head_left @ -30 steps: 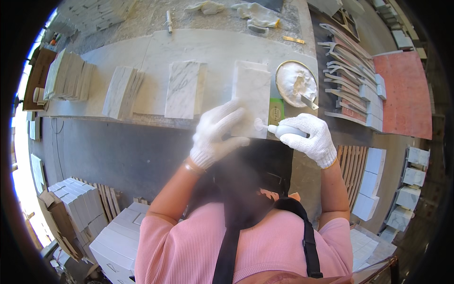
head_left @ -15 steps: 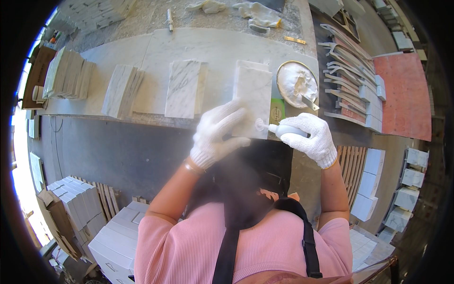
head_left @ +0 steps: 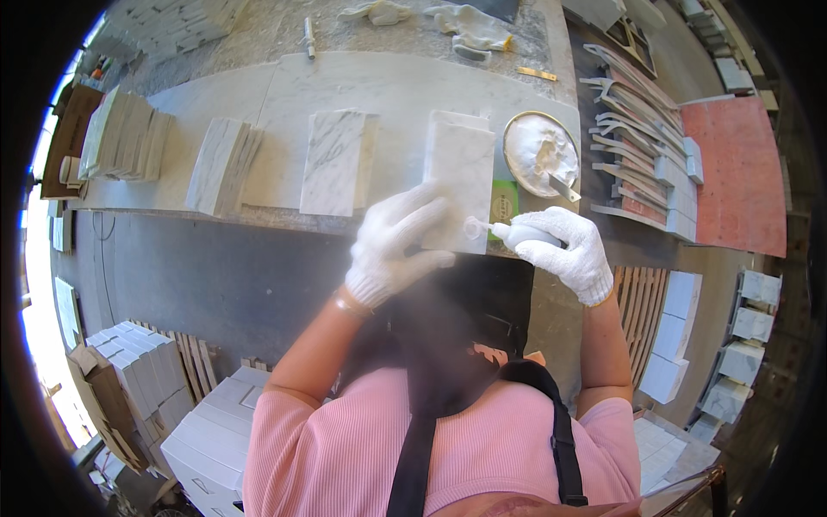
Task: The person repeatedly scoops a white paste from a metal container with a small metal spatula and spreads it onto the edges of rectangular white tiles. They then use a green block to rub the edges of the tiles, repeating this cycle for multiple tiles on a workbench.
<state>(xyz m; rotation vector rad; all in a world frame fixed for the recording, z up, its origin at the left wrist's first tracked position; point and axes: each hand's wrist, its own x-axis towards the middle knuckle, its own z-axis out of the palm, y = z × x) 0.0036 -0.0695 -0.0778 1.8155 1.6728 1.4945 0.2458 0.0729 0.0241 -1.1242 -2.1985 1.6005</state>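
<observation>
My left hand (head_left: 394, 246), in a white knit glove, lies at the left side of a white marble tile (head_left: 463, 159) near the table's front edge. Its fingers stretch over the tile and the thumb is spread apart. My right hand (head_left: 568, 254), gloved the same way, is closed around a small pale squeeze bottle (head_left: 527, 235). The bottle's nozzle points left at the tile's near right part, where a clear, ring-like shape (head_left: 473, 227) shows; I cannot make out what it is. Another tile lies partly hidden under the top one.
A round tub of white paste (head_left: 541, 146) with a scraper (head_left: 564, 188) stands at the right, beside a green box (head_left: 504, 200). Marble tiles (head_left: 334, 164) lie in stacks to the left. Curved strips (head_left: 637, 129) fill a rack at the right. Gloves (head_left: 469, 26) and a pen-like tool (head_left: 309, 38) lie behind.
My right hand and the squeeze bottle have shifted very slightly to the right. My left hand keeps its place on the tile.
</observation>
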